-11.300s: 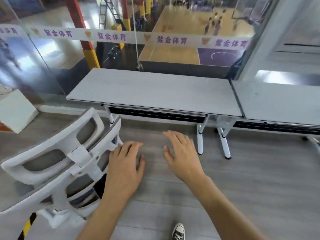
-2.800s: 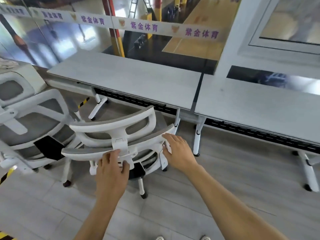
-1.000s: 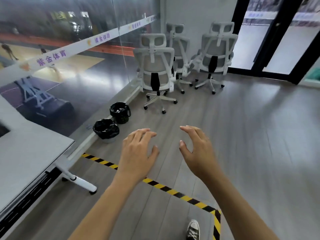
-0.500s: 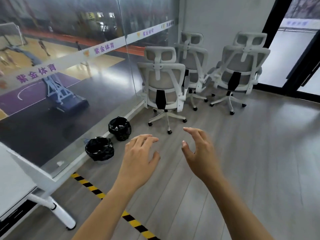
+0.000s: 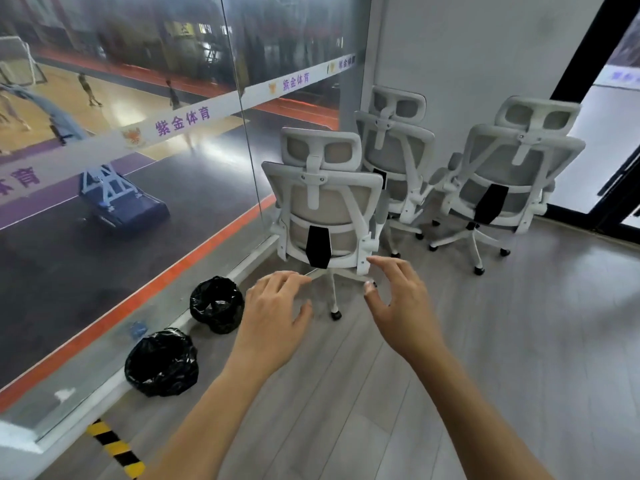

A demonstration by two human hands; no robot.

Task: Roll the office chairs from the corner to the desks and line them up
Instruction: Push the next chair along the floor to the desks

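Note:
Three white mesh office chairs stand in the room's corner with their backs toward me. The nearest chair [image 5: 327, 206] is by the glass wall, a second chair [image 5: 398, 157] stands behind it against the white wall, and a third chair [image 5: 509, 181] is to the right. My left hand [image 5: 273, 317] and my right hand [image 5: 398, 306] are stretched out in front of me, fingers spread, holding nothing. Both hands hover a short way before the nearest chair's lower back, not touching it. The desks are out of view.
Two bins lined with black bags, the nearer bin [image 5: 161, 362] and the farther bin [image 5: 216, 304], stand along the glass wall [image 5: 138, 168] on the left. Yellow-black floor tape [image 5: 114, 448] crosses at lower left. A dark-framed door [image 5: 609, 133] is at right. Grey plank floor [image 5: 519, 341] lies open to the right.
I have walked closer to the corner chairs, which now look larger and nearer. The desk has dropped out of view. My hands stay open and raised, now near the closest chair.

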